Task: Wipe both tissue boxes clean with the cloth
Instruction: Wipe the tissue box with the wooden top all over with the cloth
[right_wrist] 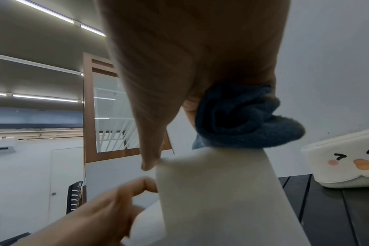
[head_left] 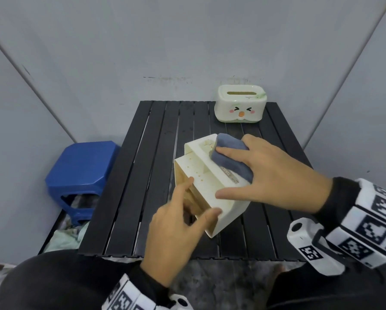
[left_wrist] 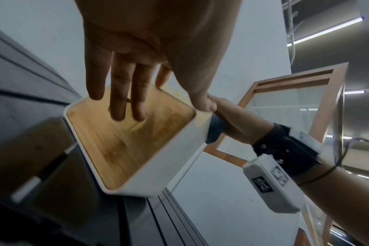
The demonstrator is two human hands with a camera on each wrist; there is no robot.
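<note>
1. White tissue box [head_left: 210, 186] lies tipped on its side near the middle of the black slatted tabletop [head_left: 129, 198], wooden bottom panel [left_wrist: 124, 141] turned toward the person.
2. L hand [head_left: 176, 238] steadies that box at the wood end: thumb on the box's near edge, fingers [left_wrist: 118, 103] straight and flat against the wood, not curled round anything.
3. R hand [head_left: 275, 173] sits on top of the white box, fingers gripping a folded blue cloth [head_left: 231, 156] and pressing it onto the box's upper face; thumb stretches along the same face toward the L hand.
4. In the R wrist view the cloth [right_wrist: 242, 119] is bunched under the palm, touching the box's top edge.
5. Second tissue box [head_left: 240, 102], cream w/ a cartoon face, stands upright beyond the white box at the tabletop's far edge, well apart from both hands.
6. Blue plastic stool [head_left: 82, 173] stands on the floor to the left of the white box, beside the tabletop.
</note>
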